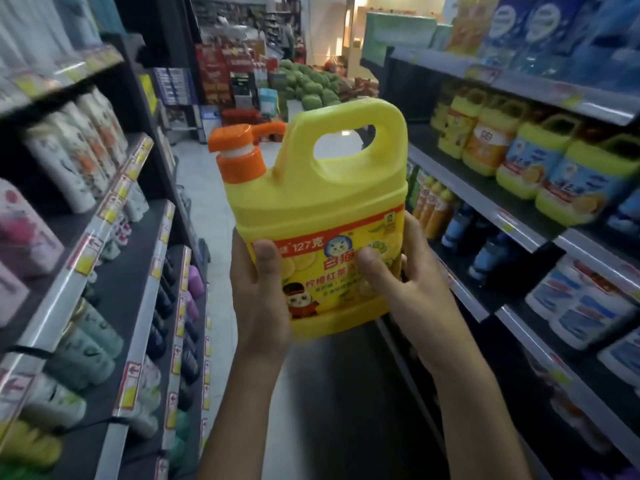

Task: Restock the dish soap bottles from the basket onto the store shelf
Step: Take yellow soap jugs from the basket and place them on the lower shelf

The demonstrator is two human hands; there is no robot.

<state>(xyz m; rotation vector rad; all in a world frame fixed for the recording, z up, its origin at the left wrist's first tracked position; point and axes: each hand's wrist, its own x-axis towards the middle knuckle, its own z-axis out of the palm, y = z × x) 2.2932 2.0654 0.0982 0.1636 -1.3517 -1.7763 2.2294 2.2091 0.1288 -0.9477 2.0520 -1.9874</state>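
Observation:
A large yellow dish soap bottle [322, 202] with an orange pump cap and a moulded handle is held upright in the middle of the aisle. My left hand [259, 299] grips its lower left side, thumb on the label. My right hand [405, 275] grips its lower right side, thumb also on the label. The store shelf [485, 199] on the right carries a row of similar yellow dish soap bottles [526, 161] at about the same height. No basket is visible.
Left shelving [114, 216] holds white, pink and green bottles with price tags along its edges. The right shelving also has blue refill packs [581, 306] below and blue packs on top. The white aisle floor [207, 202] runs ahead to a pile of green melons [308, 84].

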